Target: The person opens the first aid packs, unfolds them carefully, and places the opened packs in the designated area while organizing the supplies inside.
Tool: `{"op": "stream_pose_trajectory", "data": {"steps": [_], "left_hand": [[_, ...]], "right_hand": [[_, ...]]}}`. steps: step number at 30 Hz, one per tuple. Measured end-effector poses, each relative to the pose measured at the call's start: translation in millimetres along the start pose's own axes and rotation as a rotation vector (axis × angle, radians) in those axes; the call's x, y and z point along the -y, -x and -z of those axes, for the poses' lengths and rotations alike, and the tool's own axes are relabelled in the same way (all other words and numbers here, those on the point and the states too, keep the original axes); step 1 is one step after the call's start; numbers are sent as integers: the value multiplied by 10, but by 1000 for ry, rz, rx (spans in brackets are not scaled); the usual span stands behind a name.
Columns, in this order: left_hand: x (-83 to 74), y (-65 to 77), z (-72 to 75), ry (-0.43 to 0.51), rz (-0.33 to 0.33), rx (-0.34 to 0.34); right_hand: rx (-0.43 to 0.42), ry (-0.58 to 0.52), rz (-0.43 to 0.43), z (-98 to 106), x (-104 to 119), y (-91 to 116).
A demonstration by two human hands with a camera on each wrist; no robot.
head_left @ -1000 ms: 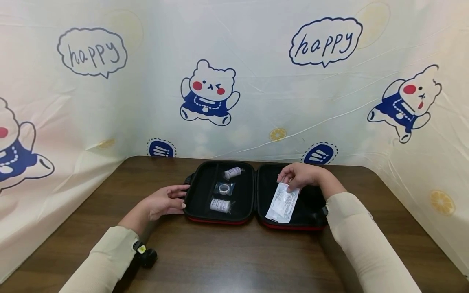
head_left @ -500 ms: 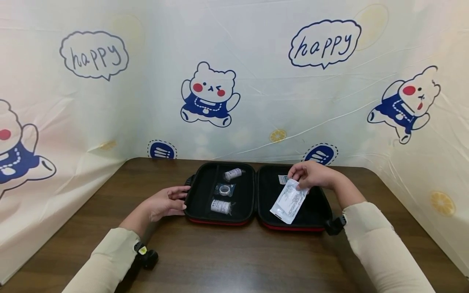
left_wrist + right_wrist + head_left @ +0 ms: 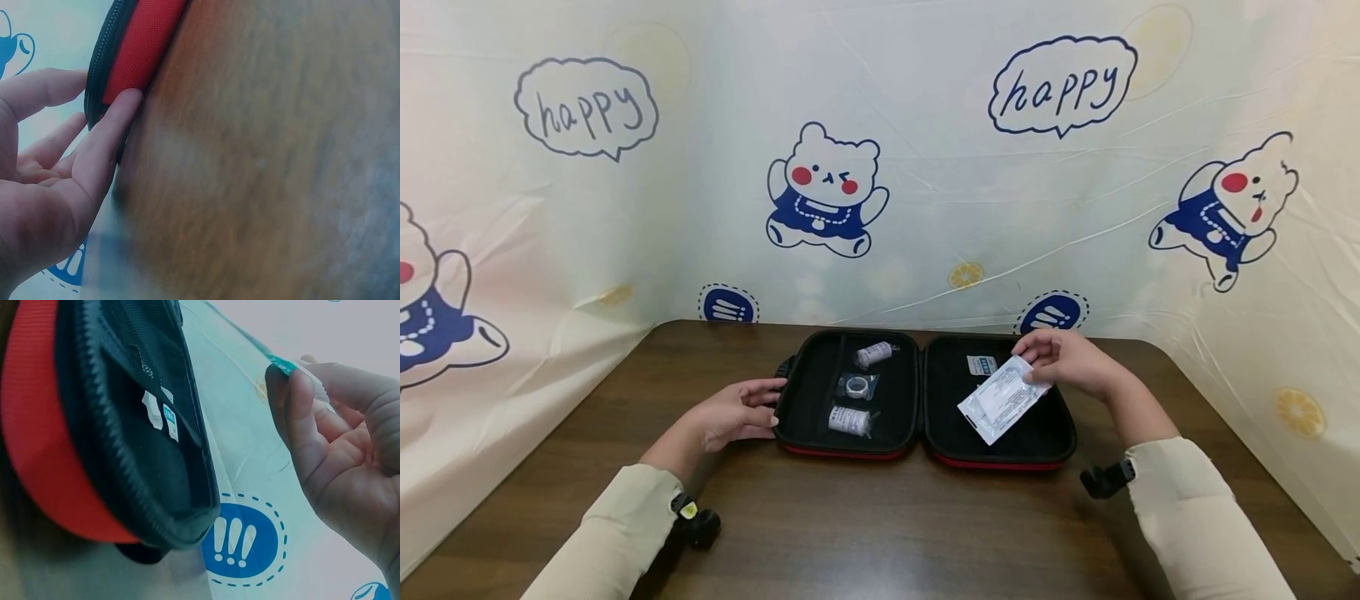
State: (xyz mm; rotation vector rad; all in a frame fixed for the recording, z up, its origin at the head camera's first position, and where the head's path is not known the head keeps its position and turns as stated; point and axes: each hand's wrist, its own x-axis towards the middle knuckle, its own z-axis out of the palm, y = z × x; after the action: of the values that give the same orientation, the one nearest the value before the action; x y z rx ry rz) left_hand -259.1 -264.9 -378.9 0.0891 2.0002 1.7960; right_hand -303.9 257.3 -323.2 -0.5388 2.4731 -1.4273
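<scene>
My right hand (image 3: 1063, 362) pinches a flat white printed packet (image 3: 1003, 400) between thumb and fingers, above the right half of the open zippered case (image 3: 1000, 465). In the right wrist view the packet (image 3: 284, 364) appears nearly edge-on, with a green patch, raised outside the case's rim. My left hand (image 3: 737, 414) touches the left end of the case, with fairly straight fingers. From the left wrist, its thumb lies against the red side (image 3: 147, 56) and a fingertip meets the zipper edge. Two wrapped rolls (image 3: 850, 420) and a small bagged ring of tape (image 3: 857, 386) lie in the left half.
A small white and teal packet (image 3: 981, 365) lies in the right half, with another white piece (image 3: 152, 409) beside it in the right wrist view. The case stands near the back of the brown wooden table (image 3: 880, 533), before a printed curtain (image 3: 925, 208).
My right hand has moved right and lifted the white packet, turning it more slantwise. The small teal packet behind it has come into view. My left hand stays at the case.
</scene>
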Motion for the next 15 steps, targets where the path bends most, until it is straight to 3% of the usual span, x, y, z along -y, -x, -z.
{"op": "stream_pose_trajectory", "data": {"steps": [15], "left_hand": [[-3, -5, 11, -8, 1, 4]], "right_hand": [[-124, -85, 26, 85, -129, 327]]}}
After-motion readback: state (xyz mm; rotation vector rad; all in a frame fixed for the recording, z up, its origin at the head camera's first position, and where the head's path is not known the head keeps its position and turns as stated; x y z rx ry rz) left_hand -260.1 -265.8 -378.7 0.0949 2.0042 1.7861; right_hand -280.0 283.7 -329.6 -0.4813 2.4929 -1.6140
